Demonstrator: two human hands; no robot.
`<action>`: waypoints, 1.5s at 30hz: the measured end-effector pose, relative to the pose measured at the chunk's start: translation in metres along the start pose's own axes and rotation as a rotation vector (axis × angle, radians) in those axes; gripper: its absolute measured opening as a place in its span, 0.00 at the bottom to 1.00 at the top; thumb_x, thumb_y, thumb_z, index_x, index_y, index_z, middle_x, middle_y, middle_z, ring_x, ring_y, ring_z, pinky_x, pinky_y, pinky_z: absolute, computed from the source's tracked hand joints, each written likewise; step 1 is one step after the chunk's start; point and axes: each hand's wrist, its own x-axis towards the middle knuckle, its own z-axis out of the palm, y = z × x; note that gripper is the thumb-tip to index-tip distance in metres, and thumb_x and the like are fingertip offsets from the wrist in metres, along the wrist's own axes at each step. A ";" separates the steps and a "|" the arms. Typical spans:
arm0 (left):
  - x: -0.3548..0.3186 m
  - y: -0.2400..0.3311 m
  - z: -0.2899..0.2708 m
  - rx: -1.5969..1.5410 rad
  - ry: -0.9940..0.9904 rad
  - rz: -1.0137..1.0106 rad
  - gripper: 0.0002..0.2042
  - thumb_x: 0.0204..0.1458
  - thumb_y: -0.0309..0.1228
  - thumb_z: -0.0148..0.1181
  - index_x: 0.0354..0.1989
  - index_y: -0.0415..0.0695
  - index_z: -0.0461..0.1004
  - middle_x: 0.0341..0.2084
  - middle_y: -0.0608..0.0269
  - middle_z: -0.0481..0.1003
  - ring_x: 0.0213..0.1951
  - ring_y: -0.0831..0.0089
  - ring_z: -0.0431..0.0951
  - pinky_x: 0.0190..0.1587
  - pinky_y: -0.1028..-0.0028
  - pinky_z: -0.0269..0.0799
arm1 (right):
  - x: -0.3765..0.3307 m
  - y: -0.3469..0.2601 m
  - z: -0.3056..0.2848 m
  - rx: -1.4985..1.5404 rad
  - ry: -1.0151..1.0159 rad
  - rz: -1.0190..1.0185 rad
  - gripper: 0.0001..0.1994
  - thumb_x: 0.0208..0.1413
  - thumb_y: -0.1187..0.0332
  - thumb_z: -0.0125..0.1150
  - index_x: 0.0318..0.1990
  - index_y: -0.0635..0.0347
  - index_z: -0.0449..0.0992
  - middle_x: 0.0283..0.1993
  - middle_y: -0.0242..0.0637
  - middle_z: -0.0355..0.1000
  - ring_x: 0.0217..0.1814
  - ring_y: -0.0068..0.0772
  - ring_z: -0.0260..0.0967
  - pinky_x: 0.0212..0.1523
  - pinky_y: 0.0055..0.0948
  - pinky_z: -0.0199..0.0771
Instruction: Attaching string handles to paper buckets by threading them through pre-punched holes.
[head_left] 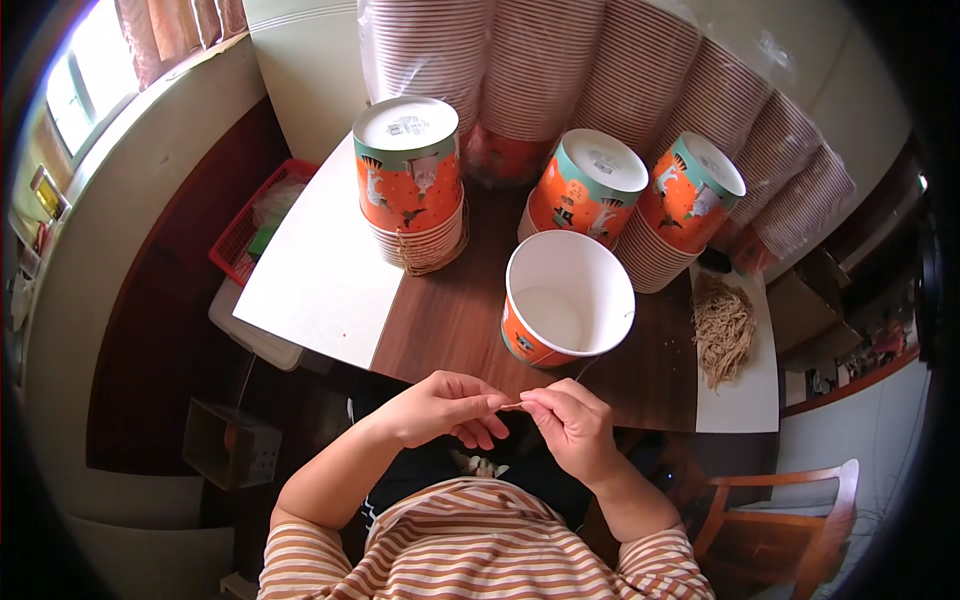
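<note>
My left hand [452,407] and my right hand [574,428] meet just in front of the table edge. Between their pinched thumbs and forefingers is a thin tan piece of cord [513,406], mostly covered by the fingertips. The left hand's other fingers curl loosely below. Right beyond my hands a paper bucket [570,300], white inside and orange with teal bands outside, stands with its mouth up, tilted toward me. A thin dark strand runs from its right side down toward my right hand; where it ends I cannot make out.
Upside-down stacks of matching buckets stand at the left [410,190], the middle [585,190] and the right [690,195]. Tall plastic-wrapped stacks [540,70] line the back. A bundle of tan cords [724,330] lies at the right. A wooden chair [780,530] and a red basket [240,235] flank the table.
</note>
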 end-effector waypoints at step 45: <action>0.067 0.038 0.010 0.367 0.444 0.425 0.33 0.57 0.27 0.57 0.67 0.41 0.46 0.26 0.62 0.73 0.25 0.79 0.72 0.27 0.79 0.68 | 0.019 0.026 -0.087 0.026 -0.094 0.210 0.03 0.50 0.79 0.64 0.32 0.65 0.76 0.38 0.33 0.73 0.31 0.15 0.65 0.29 0.17 0.66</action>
